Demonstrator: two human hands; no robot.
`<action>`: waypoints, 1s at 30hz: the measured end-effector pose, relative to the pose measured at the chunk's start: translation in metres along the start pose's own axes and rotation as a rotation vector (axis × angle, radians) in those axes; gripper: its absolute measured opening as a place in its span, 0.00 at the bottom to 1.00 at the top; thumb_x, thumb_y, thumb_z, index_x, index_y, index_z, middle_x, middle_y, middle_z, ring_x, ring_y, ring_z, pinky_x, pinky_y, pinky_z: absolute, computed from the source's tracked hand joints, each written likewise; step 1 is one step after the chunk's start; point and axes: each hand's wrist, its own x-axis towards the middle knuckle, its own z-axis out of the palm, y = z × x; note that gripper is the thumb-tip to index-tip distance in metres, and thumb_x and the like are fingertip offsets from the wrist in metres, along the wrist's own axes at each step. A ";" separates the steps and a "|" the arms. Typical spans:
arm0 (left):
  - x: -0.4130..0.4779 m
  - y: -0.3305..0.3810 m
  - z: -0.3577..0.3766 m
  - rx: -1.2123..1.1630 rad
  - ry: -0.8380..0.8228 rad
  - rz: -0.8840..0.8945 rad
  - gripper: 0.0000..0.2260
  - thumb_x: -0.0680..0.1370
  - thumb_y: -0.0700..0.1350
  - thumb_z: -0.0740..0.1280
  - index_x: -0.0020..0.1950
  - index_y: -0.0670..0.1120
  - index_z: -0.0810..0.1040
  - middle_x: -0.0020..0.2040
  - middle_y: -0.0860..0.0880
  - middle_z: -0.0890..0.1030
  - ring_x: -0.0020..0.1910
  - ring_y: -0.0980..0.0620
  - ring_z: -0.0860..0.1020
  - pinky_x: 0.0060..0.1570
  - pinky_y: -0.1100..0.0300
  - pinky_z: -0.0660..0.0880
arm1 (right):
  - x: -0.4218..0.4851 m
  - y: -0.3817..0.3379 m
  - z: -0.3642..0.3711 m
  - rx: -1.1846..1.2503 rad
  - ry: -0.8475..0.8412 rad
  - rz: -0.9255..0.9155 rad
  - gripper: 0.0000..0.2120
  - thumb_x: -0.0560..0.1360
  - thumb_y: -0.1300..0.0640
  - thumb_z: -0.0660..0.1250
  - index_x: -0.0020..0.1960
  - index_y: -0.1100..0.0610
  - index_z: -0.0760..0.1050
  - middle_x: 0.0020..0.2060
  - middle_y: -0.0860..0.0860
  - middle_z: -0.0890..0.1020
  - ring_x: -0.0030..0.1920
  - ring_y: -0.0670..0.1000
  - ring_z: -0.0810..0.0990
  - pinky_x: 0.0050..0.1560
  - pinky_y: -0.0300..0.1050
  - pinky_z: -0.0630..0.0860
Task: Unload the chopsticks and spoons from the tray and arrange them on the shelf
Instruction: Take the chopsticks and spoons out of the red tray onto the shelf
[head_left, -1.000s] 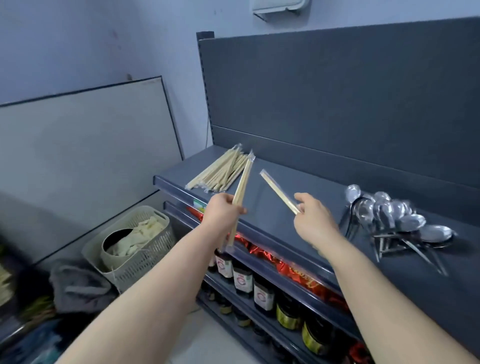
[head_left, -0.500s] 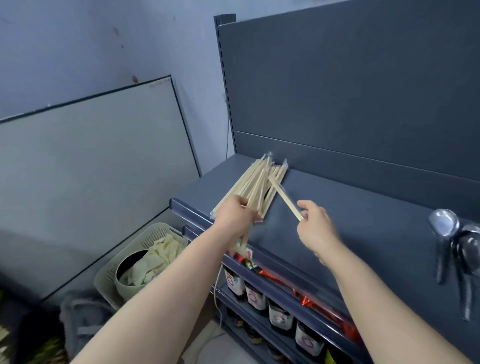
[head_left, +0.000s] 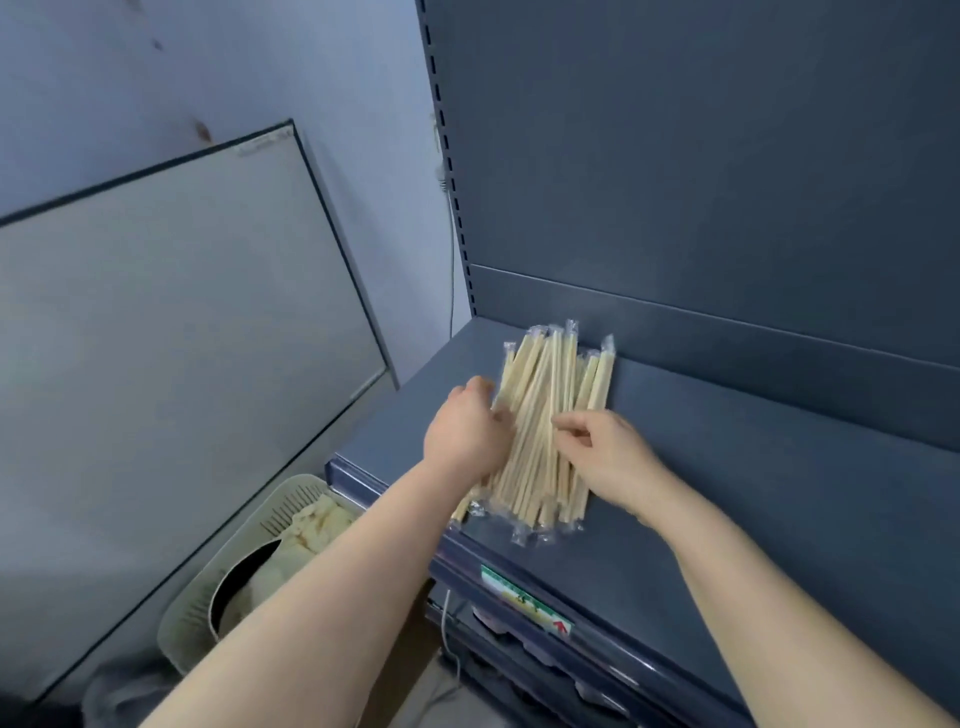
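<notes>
A pile of chopsticks lies on the top of a dark blue-grey shelf, near its left end. Each pair is in a clear wrapper. The sticks point from the front edge of the shelf toward the tall back panel. They fan out a little at the far end. The near ends stop just short of the front edge.

Both hands are on the pile. The left hand is at the left side of the pile, about halfway along the sticks. We see the back of it. Its thumb points up and its fingers bend in against the outer sticks. I cannot tell if it grips any of them. The right hand is at the right side of the pile, across from the left hand. Its fingers are curled, and the thumb and first fingers pinch at the sticks in the middle of the pile. The chopsticks lie between the two hands and under their fingertips.

A green and white label with a red arrow sits on the front edge of the shelf. Down on the floor to the left is a pale basket with slots. It holds a dark round bowl and something pale. A big white board with a dark frame leans on the wall. A thin white cord hangs beside the shelf post.
</notes>
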 end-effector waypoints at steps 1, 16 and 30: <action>0.003 -0.004 0.001 0.073 -0.019 0.055 0.18 0.80 0.47 0.60 0.70 0.47 0.68 0.65 0.46 0.73 0.61 0.44 0.74 0.54 0.53 0.73 | 0.000 -0.002 0.001 -0.050 -0.018 -0.021 0.14 0.80 0.58 0.59 0.62 0.59 0.77 0.61 0.51 0.79 0.59 0.52 0.77 0.62 0.51 0.73; -0.014 0.032 0.016 0.376 -0.047 0.857 0.11 0.78 0.44 0.61 0.58 0.47 0.77 0.56 0.49 0.78 0.58 0.45 0.71 0.50 0.51 0.74 | -0.092 0.020 -0.020 -0.725 0.321 0.332 0.15 0.81 0.54 0.56 0.65 0.45 0.73 0.60 0.46 0.76 0.63 0.50 0.70 0.59 0.47 0.68; -0.219 0.209 0.106 0.228 -0.367 1.192 0.04 0.76 0.45 0.61 0.44 0.51 0.75 0.48 0.48 0.82 0.52 0.45 0.77 0.44 0.55 0.74 | -0.339 0.114 -0.133 -0.701 0.599 0.700 0.13 0.79 0.53 0.60 0.62 0.45 0.76 0.59 0.48 0.77 0.63 0.52 0.72 0.59 0.48 0.68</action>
